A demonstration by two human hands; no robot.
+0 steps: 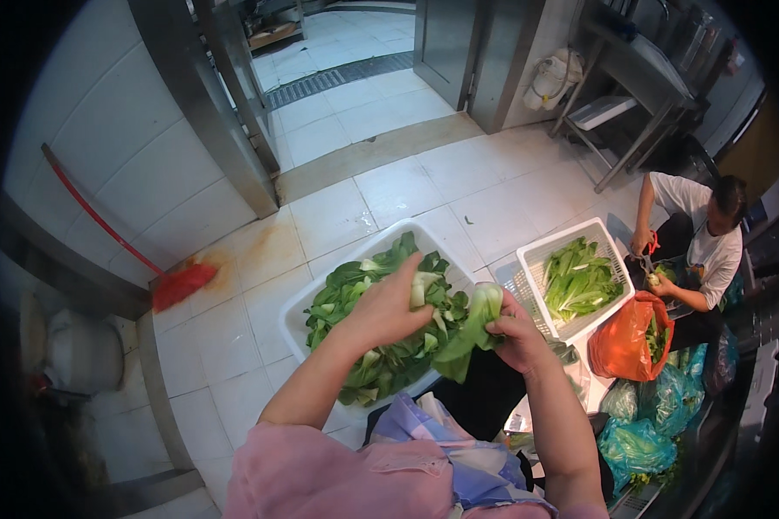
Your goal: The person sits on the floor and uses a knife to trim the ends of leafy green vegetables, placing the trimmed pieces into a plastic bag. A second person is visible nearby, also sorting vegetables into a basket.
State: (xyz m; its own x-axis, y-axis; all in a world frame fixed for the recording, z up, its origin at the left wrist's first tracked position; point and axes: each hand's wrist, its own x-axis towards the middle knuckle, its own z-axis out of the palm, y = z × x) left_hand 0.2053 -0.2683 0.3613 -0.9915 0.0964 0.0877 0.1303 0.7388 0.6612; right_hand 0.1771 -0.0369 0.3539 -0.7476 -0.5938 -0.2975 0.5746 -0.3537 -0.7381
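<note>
My right hand (pixel 516 331) grips a head of bok choy (pixel 477 321) by its pale base, with the green leaves hanging down to the left. Over a white plastic tub (pixel 292 324), my left hand (pixel 393 301) has its thumb and index finger spread. A pale bok choy stem (pixel 423 289) shows in the gap between them, and it seems to lie loose rather than pinched. Loose bok choy leaves (pixel 363 376) heap up in the tub. My left hand's other fingers are mostly hidden from above.
At right, a white basket (pixel 526 272) holds leafy greens (pixel 581 279). Beside it, a seated co-worker (pixel 707 240) holds red-handled scissors (pixel 650 246) and a vegetable. An orange bag (pixel 623 344) and teal bags (pixel 642 447) crowd the right. A red broom (pixel 185 285) leans left.
</note>
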